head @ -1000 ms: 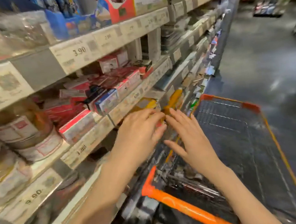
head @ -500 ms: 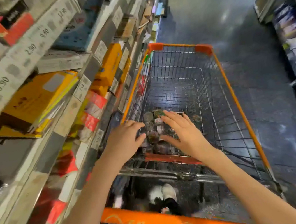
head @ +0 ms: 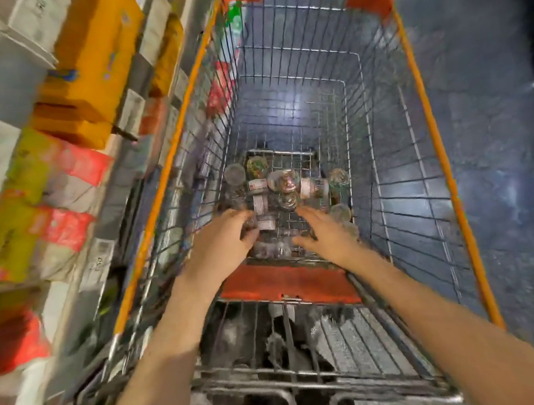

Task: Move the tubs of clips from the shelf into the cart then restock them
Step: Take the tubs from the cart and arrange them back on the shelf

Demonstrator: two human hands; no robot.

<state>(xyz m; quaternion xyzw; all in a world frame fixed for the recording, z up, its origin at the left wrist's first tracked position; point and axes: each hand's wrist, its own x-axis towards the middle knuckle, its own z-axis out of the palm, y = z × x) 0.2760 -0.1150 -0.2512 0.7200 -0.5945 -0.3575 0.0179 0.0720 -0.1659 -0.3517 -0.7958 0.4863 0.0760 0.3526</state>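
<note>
Both hands reach among the clip tubs in the cart.
Small clear round tubs [head: 285, 188] with white labels lie jumbled in the orange-rimmed wire cart [head: 433, 133]; left hand [head: 221, 242] curls round one, right hand [head: 325, 232] spread flat.

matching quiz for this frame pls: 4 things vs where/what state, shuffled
Things:
1. tubs
2. left hand
3. right hand
4. yellow boxes

Places/states:
A. on the shelf left of the cart
B. fingers spread flat over the pile
C. heaped in the cart's near end
D. fingers curled on a tub at the pile's left edge

Pairs: 1-C, 2-D, 3-B, 4-A
</note>
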